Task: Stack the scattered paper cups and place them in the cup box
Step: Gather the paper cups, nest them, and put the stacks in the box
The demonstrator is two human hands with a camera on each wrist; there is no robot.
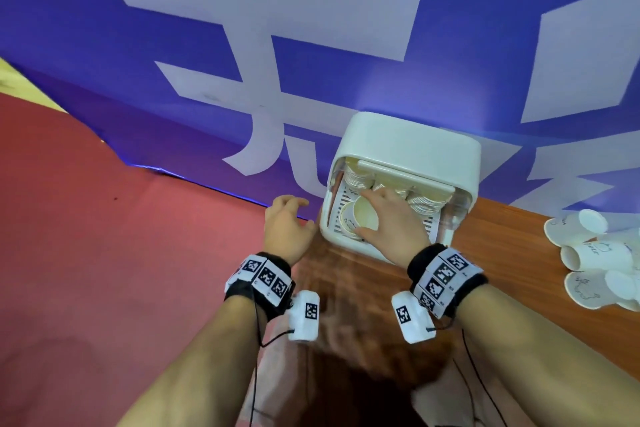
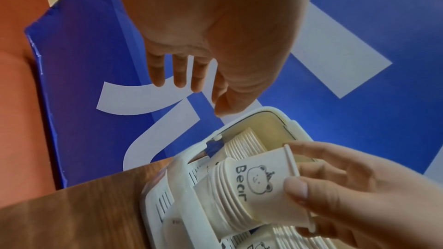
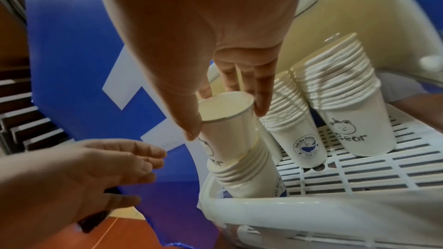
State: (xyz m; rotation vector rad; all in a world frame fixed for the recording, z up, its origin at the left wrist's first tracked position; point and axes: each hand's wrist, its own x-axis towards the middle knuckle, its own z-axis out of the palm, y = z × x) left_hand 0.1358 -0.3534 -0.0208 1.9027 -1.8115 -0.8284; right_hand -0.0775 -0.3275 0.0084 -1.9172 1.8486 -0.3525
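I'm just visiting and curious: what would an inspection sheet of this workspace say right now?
Surface: wooden table, bare in parts.
Job's things: white cup box open, with a slotted floor; two cup stacks stand inside; a third stack leans at the box's left wall.
Clutter: loose cups lie at the table's right end.
Grippers: right hand grips the leaning stack's top cup; left hand open, beside the box.
Cables: thin black wires hang from the wrist units.
Surroundings: blue banner, red floor.
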